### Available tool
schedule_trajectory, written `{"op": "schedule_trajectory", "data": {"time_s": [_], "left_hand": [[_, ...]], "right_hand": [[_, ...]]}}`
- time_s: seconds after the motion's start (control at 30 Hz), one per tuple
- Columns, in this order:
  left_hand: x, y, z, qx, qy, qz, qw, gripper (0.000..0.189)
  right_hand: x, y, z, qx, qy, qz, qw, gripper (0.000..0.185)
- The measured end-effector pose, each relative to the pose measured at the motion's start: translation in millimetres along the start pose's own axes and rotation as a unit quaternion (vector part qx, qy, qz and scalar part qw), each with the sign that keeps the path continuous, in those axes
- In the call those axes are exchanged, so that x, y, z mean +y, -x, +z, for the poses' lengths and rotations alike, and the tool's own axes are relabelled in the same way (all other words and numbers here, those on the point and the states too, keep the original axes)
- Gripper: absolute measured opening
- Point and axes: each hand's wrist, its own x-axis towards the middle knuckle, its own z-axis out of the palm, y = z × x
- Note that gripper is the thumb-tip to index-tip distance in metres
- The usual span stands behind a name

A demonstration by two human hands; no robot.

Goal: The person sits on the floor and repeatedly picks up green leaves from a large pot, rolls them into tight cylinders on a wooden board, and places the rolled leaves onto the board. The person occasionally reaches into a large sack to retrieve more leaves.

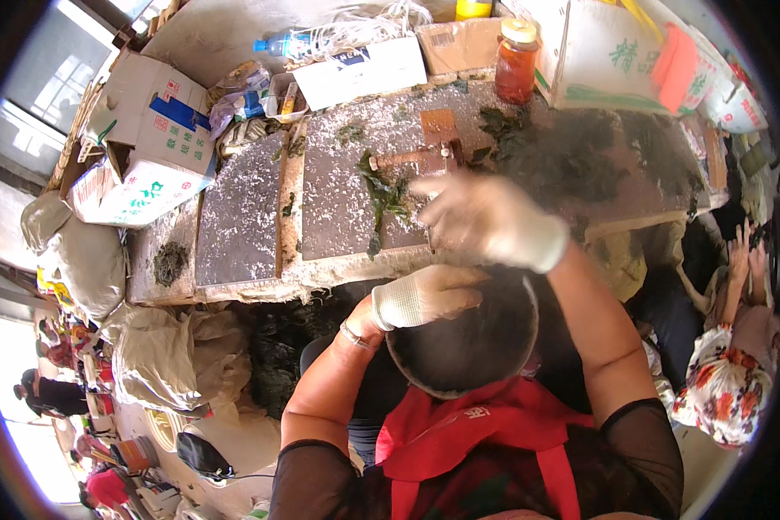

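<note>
White knit gloves cover both my hands. My left hand (432, 296) is over a dark round basin (487, 344) at my lap, its fingers pointing right and partly curled. Blurred by motion, my right hand (487, 218) is above the table's near edge. Its fingertips are close to a rusty metal fixture (413, 158) with an upright piece and a cross bar. Dark green leafy strips (385, 201), like seaweed, lie beside that fixture, left of my right hand. Whether either hand holds anything is not visible. The basin's contents are dark and hazy.
White grains dot the worktable (351, 227). Along its back stand a jar of reddish liquid (516, 65), a plastic bottle (283, 45) and cardboard boxes (624, 58). More dark leaves (504, 127) lie near the jar. Another person's hands (741, 257) show at far right; sacks (162, 357) are at left.
</note>
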Motion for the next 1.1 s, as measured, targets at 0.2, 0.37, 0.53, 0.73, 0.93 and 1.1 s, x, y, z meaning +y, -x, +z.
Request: {"op": "schedule_trajectory", "data": {"time_s": [0.2,0.37,0.53,0.73,0.93,1.1], "left_hand": [[-13.8,37.0,-40.6,0.032,-0.054,0.13,0.99,0.026],[-26.7,69.4,-61.6,0.045,0.017,-0.012,0.999,0.035],[-30.2,48.0,-49.7,0.169,-0.193,0.178,0.95,0.075],[-41.7,21.1,-14.0,0.195,-0.161,0.188,0.949,0.075],[-2.4,43.6,-24.4,0.214,-0.058,0.154,0.963,0.052],[12.0,48.0,-27.1,0.294,-0.177,0.231,0.911,0.04]], "right_hand": [[-14.0,-6.2,42.1,-0.311,-0.207,0.322,0.87,0.045],[-11.6,1.7,22.9,-0.33,-0.146,0.425,0.831,0.032],[-2.4,2.4,59.9,-0.268,-0.01,0.243,0.932,0.033],[-5.6,-1.5,32.9,-0.15,-0.13,0.23,0.953,0.027],[15.2,-3.8,6.7,0.056,-0.089,0.312,0.944,0.023],[4.0,9.0,48.7,-0.165,0.239,0.207,0.934,0.028]]}}
